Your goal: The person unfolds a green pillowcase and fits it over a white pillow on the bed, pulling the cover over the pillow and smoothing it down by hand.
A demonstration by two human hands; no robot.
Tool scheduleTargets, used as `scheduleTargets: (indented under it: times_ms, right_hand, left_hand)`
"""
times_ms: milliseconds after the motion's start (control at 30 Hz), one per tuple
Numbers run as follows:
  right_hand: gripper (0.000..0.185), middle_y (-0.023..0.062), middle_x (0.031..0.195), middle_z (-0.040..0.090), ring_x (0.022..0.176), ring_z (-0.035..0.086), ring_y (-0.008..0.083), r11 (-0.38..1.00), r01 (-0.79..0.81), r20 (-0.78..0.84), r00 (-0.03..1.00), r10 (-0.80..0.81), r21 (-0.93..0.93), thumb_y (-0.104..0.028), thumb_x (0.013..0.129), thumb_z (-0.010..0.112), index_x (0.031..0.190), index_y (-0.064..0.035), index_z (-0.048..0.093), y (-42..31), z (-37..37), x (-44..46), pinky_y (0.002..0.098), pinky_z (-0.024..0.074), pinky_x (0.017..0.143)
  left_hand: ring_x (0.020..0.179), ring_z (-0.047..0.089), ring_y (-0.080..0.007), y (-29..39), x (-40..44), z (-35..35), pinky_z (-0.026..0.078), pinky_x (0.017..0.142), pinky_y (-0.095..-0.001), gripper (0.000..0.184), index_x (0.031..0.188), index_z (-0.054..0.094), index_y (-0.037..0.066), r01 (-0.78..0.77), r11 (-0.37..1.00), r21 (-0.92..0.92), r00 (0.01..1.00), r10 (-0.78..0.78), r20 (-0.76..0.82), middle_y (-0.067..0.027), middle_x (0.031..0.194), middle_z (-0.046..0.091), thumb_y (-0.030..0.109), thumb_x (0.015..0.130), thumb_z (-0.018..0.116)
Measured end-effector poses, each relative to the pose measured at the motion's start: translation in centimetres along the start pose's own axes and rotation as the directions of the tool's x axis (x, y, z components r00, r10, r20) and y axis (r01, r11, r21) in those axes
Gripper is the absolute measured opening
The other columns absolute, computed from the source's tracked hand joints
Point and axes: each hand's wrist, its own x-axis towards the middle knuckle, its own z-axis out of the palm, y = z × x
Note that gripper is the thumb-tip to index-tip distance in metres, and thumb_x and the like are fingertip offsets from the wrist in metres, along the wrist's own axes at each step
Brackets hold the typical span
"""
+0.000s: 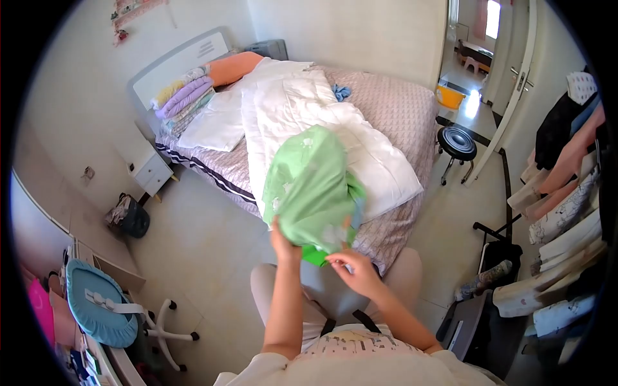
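Observation:
A light green cloth (306, 183) with pale printed figures is bunched up in front of me, over the near end of the white quilt (360, 148). My left hand (283, 243) grips its lower left edge. With fingers pinched, my right hand (354, 267) holds the lower right edge, close to a brighter green part (314, 255). Whether the cloth is a pillowcase or another kind of cover, I cannot tell. The quilt lies spread across the bed (393, 96), with a white pillow-like piece (215, 119) on its left.
Folded bedding (187, 96) and an orange pillow (235, 67) lie by the headboard. A black round stool (457, 143) stands right of the bed, near a clothes rack (560, 186). At left are a nightstand (153, 172), a bin (132, 219) and a blue-covered chair (100, 302).

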Motion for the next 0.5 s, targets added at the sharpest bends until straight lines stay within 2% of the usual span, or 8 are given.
scheduleTargets:
  times_ms: [100, 167, 233, 267, 300, 400, 467, 500]
  right_hand:
    - [0.015, 0.0063, 0.093, 0.064, 0.083, 0.06, 0.0126, 0.971, -0.089, -0.046, 0.994, 0.101, 0.223, -0.001, 0.091, 0.057, 0.104, -0.0007, 0.064, -2.2, -3.0, 0.8, 0.0266, 0.0478, 0.075]
    - [0.018, 0.0066, 0.099, 0.065, 0.091, 0.061, 0.0121, 0.852, 0.05, -0.043, 0.999, -0.032, 0.521, -0.003, 0.092, 0.055, 0.108, -0.0026, 0.064, -5.6, -4.4, 1.8, 0.0266, 0.0474, 0.078]
    - [0.019, 0.0077, 0.1, 0.064, 0.092, 0.061, 0.0148, 0.874, 0.062, -0.022, 0.998, -0.059, 0.482, -0.003, 0.091, 0.056, 0.109, -0.0016, 0.062, -6.7, -5.1, 3.4, 0.0275, 0.0465, 0.082]
    - [0.021, 0.0098, 0.104, 0.062, 0.096, 0.059, 0.0162, 0.928, 0.065, -0.011, 0.998, -0.066, 0.366, -0.003, 0.09, 0.058, 0.111, -0.001, 0.06, -6.4, -5.1, 4.5, 0.0288, 0.0465, 0.083]
    - [0.024, 0.0119, 0.107, 0.06, 0.1, 0.058, 0.0176, 0.968, 0.07, 0.001, 0.997, -0.072, 0.241, -0.003, 0.089, 0.06, 0.113, -0.0005, 0.058, -6.0, -5.0, 5.3, 0.03, 0.0466, 0.085]
    - [0.041, 0.0161, 0.123, 0.053, 0.113, 0.052, 0.0234, 0.993, -0.112, -0.163, 0.981, 0.105, -0.03, -0.014, 0.088, 0.065, 0.125, -0.0028, 0.05, 2.1, -3.1, 7.8, 0.036, 0.0438, 0.093]
    - [0.052, 0.0166, 0.13, 0.047, 0.119, 0.047, 0.0254, 0.988, -0.151, -0.222, 0.963, 0.151, 0.018, -0.019, 0.087, 0.067, 0.131, -0.0052, 0.044, 9.5, -1.6, 8.6, 0.038, 0.041, 0.097]
    - [0.062, 0.0171, 0.137, 0.041, 0.126, 0.042, 0.0275, 0.98, -0.183, -0.281, 0.939, 0.196, 0.074, -0.025, 0.086, 0.068, 0.138, -0.0075, 0.037, 11.3, -1.2, 8.8, 0.0401, 0.0382, 0.101]
  left_hand:
    - [0.107, 0.06, -0.0273, 1.7, 2.0, -2.9, 0.051, 0.088, -0.0422, 0.047, 0.127, 0.047, -0.002, -0.107, 0.993, -0.052, 0.994, 0.108, 0.017, -0.0167, 0.12, 0.058, 0.034, 0.097, 0.048]
    - [0.111, 0.058, -0.0296, -1.4, 3.3, -4.5, 0.049, 0.089, -0.039, 0.066, 0.127, 0.046, -0.005, -0.096, 0.901, 0.424, 0.986, 0.144, -0.082, -0.0181, 0.123, 0.055, 0.039, 0.083, 0.07]
    - [0.117, 0.052, -0.0329, -4.7, 3.2, -5.2, 0.042, 0.096, -0.0395, 0.08, 0.127, 0.046, -0.006, -0.257, 0.26, 0.931, 0.958, 0.196, 0.209, -0.0196, 0.126, 0.053, 0.037, 0.07, 0.082]
    - [0.12, 0.047, -0.0357, -5.9, 2.8, -4.6, 0.037, 0.101, -0.0401, 0.082, 0.127, 0.046, -0.008, -0.368, 0.077, 0.927, 0.874, 0.37, 0.316, -0.0218, 0.129, 0.051, 0.029, 0.065, 0.085]
    - [0.118, 0.049, -0.0362, -6.6, 4.0, -5.5, 0.038, 0.099, -0.0397, 0.072, 0.129, 0.044, -0.007, -0.35, 0.284, 0.892, 0.904, 0.35, 0.243, -0.0224, 0.129, 0.05, 0.022, 0.073, 0.079]
    - [0.117, 0.05, -0.0332, -5.1, 4.2, -3.6, 0.04, 0.097, -0.0383, 0.054, 0.132, 0.043, -0.005, -0.188, 0.475, 0.86, 0.961, 0.269, 0.061, -0.0197, 0.128, 0.052, 0.016, 0.087, 0.064]
    - [0.111, 0.056, -0.0261, -4.9, 4.7, -2.8, 0.045, 0.093, -0.0361, 0.044, 0.134, 0.041, -0.002, -0.084, 0.84, 0.536, 0.992, 0.123, -0.037, -0.016, 0.124, 0.055, 0.014, 0.094, 0.05]
    - [0.111, 0.056, -0.0261, -4.1, 4.0, -1.2, 0.045, 0.093, -0.0361, 0.044, 0.134, 0.041, -0.002, -0.083, 0.84, 0.537, 0.992, 0.121, -0.037, -0.016, 0.124, 0.055, 0.014, 0.094, 0.05]
